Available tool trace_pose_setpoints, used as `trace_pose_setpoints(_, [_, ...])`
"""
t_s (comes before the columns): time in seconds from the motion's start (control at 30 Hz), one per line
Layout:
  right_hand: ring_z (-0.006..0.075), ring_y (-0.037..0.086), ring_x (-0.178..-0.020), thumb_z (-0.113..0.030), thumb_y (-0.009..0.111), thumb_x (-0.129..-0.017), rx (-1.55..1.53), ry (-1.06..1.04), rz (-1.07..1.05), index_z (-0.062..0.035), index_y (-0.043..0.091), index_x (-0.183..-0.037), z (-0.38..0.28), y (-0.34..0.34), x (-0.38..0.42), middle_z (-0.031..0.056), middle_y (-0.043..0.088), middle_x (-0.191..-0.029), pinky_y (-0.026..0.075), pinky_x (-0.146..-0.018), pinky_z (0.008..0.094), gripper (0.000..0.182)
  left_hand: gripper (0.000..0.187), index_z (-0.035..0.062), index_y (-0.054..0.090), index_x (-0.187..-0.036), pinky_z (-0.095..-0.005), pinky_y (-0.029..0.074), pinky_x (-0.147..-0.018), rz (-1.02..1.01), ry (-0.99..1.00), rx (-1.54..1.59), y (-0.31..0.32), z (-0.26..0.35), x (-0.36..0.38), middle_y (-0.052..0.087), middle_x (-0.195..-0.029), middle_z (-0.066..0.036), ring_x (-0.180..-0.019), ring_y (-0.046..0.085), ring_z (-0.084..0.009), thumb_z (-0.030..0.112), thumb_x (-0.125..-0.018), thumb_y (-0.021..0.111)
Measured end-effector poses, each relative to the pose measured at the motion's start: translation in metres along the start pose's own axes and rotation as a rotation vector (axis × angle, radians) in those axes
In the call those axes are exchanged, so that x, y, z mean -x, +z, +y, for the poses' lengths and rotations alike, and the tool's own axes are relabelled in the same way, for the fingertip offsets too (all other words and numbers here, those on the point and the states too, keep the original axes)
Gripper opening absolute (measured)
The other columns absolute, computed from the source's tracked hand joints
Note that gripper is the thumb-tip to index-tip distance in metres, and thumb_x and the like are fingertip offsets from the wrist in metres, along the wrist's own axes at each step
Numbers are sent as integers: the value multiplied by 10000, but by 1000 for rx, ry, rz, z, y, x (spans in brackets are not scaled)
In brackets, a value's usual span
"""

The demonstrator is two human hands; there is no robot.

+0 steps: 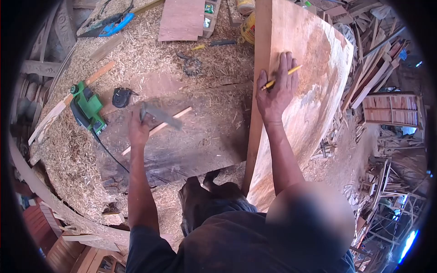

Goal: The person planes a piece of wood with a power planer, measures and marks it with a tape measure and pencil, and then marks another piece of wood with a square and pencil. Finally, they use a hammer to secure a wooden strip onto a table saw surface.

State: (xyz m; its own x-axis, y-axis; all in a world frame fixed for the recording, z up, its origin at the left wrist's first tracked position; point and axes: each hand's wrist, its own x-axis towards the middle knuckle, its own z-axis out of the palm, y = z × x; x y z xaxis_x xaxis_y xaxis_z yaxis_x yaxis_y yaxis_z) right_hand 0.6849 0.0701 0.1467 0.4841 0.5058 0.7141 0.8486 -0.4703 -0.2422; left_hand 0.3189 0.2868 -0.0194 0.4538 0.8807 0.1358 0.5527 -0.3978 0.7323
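No readable text, label, brand or number anywhere in view. Green power planer [87, 108] on sawdust-covered bench: no legible marking. Yellow container [248, 28] at bench's far edge: print present, too blurred to read. Small boxes [209, 13] near top edge: coloured labels, illegible. Yellow pencil [281, 77] in right hand: no lettering discernible.

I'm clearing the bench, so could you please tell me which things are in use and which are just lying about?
In use: left hand holding a square; right hand with a pencil on the board.
Lying about: green planer, tape measure, blue tool, yellow containers.
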Motion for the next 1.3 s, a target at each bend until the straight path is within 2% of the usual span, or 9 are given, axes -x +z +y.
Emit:
trace_pose_setpoints(0.17, [471, 416, -1547, -201, 722, -957, 1, -39, 28, -58, 478, -1614, 2, 3, 2, 235, 498, -1642, 288, -1294, 570, 716, 574, 149, 641, -1444, -513, 492, -1079, -239, 81, -88, 10, -10, 20, 645, -1388, -216, -1238, 614, -432, 25, -890, 732])
trace_pose_setpoints(0.37, [481, 417, -1543, -209, 706, -963, 2, -67, 48, -53, 480, -1609, 5, 6, 4, 249, 503, -1634, 294, -1293, 558, 702, 566, 124, 664, -1406, -464, 447, -1137, -279, -6, 122, 12, -20, 17, 652, -1318, -193, -1274, 584, -413, -36, -865, 701])
trace_pose_setpoints(0.7, [487, 437, -1531, -249, 720, -970, -12, -107, 38, -60, 444, -1628, 3, 3, 14, 263, 511, -1624, 307, -1288, 566, 738, 436, 94, 745, -1335, -491, 407, -1154, -54, 134, -62, 28, -13, 46, 646, -1292, -161, -1226, 534, -396, 90, -899, 750])
trace_pose_setpoints(0.8, [470, 443, -1534, -308, 708, -1014, -157, 36, -29, -57, 435, -1634, -19, -11, 48, 270, 505, -1625, 352, -1258, 583, 723, 428, 99, 747, -1348, -478, 415, -1135, -63, 161, -75, 25, -15, 45, 667, -1272, -151, -1214, 548, -389, 131, -921, 757])
trace_pose_setpoints(0.9, [455, 511, -1469, -421, 597, -1093, -317, 132, -169, -38, 460, -1613, -65, -37, 106, 293, 572, -1538, 464, -1180, 572, 660, 419, 114, 750, -1363, -465, 424, -1114, -88, 168, -75, 22, -12, 44, 684, -1272, -139, -1193, 565, -373, 160, -946, 752])
trace_pose_setpoints(0.97, [384, 674, -1292, -369, 534, -1126, -564, 75, -291, -22, 590, -1507, -82, -40, 143, 280, 699, -1357, 544, -1054, 531, 518, 411, 109, 755, -1346, -484, 444, -1079, -74, 196, -67, 24, -12, 44, 684, -1234, -130, -1165, 573, -374, 161, -938, 753])
trace_pose_setpoints(1.03, [391, 763, -1103, -311, 553, -1119, -806, 339, -496, -14, 615, -1477, -109, -45, 174, 273, 752, -1210, 582, -963, 512, 469, 406, 121, 757, -1351, -482, 448, -1073, -59, 213, -87, 27, -14, 44, 684, -1235, -124, -1162, 575, -368, 188, -951, 752])
trace_pose_setpoints(1.2, [445, 766, -913, -130, 617, -1055, -750, 601, -698, 2, 663, -1239, -129, -17, 224, 271, 744, -1037, 600, -831, 477, 231, 398, 153, 762, -1365, -476, 454, -1061, -38, 199, -114, 30, -14, 47, 684, -1233, -118, -1158, 577, -359, 250, -980, 741])
trace_pose_setpoints(1.3, [433, 761, -890, -96, 655, -1020, -654, 564, -787, -7, 641, -1163, -125, -5, 225, 247, 740, -990, 594, -792, 475, 170, 400, 169, 763, -1375, -475, 455, -1058, -33, 210, -121, 32, -16, 47, 684, -1233, -116, -1154, 578, -356, 272, -990, 731])
